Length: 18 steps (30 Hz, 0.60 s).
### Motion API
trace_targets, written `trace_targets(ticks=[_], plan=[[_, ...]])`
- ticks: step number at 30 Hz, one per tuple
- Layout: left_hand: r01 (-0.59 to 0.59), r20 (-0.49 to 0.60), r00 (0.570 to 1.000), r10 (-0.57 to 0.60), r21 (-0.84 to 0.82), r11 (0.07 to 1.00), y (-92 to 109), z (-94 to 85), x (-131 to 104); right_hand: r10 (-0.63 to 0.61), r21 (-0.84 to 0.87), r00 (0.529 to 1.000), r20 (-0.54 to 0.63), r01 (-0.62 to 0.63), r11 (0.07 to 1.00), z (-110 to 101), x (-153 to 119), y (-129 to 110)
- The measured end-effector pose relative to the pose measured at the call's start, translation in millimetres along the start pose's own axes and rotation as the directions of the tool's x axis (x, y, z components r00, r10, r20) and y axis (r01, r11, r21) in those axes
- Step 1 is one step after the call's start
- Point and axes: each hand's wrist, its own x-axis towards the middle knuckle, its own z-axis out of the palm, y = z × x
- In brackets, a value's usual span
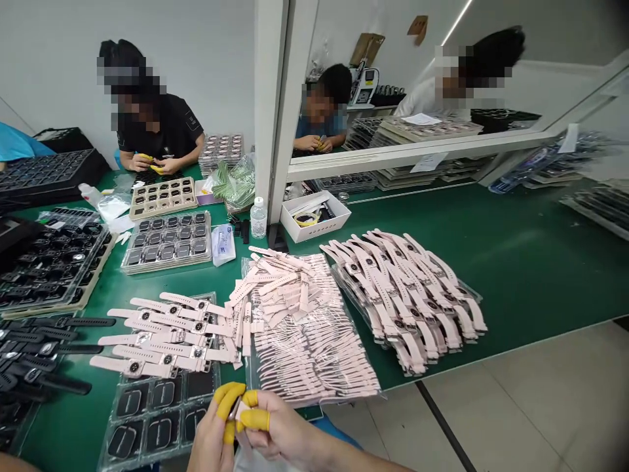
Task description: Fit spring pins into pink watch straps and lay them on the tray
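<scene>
Yellow finger covers are on the fingertips of both hands. My left hand (219, 426) is closed round a small watch body (234, 410), seen edge on. Against it, my right hand (275, 423) pinches a pale pink strap (242, 413), which hangs partly below the fingers. To the left lies a clear tray (142, 419) with dark square watch bodies, and pink-strapped watches (167, 334) rest across its far part. Beyond my hands, loose pink straps (282, 282) are heaped on a bag of straps (314, 354) in rows.
Assembled pink watches (403, 295) are stacked right of the bag. Black-strapped watches (39, 354) lie at the left. A white box (314, 216) and a bottle (258, 217) stand near the frame post (270, 118). A person in black (160, 131) works across the green table (531, 262).
</scene>
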Motion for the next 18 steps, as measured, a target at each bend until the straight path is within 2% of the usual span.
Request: trace_targets(ticks=[4,10,14,18], plan=[[0.1,-0.123,0.986,-0.113,-0.104,0.99,8,15.1,-6,-0.045,0.066,0.997,-0.061,0.049,0.997,-4,2,1],[0.078,-0.096,0.991,-0.089,-0.119,0.99,8,16.9,-8,0.053,-0.039,0.995,0.079,-0.05,0.998,-6,1,1],[0.084,-0.085,0.992,-0.091,-0.082,0.993,6,15.2,-8,0.05,0.011,0.998,0.031,-0.05,0.999,-5,4,4],[0.138,-0.081,0.986,-0.143,-0.064,0.988,8,18.4,-9,0.023,0.092,0.999,0.024,-0.025,0.995,-7,7,9]])
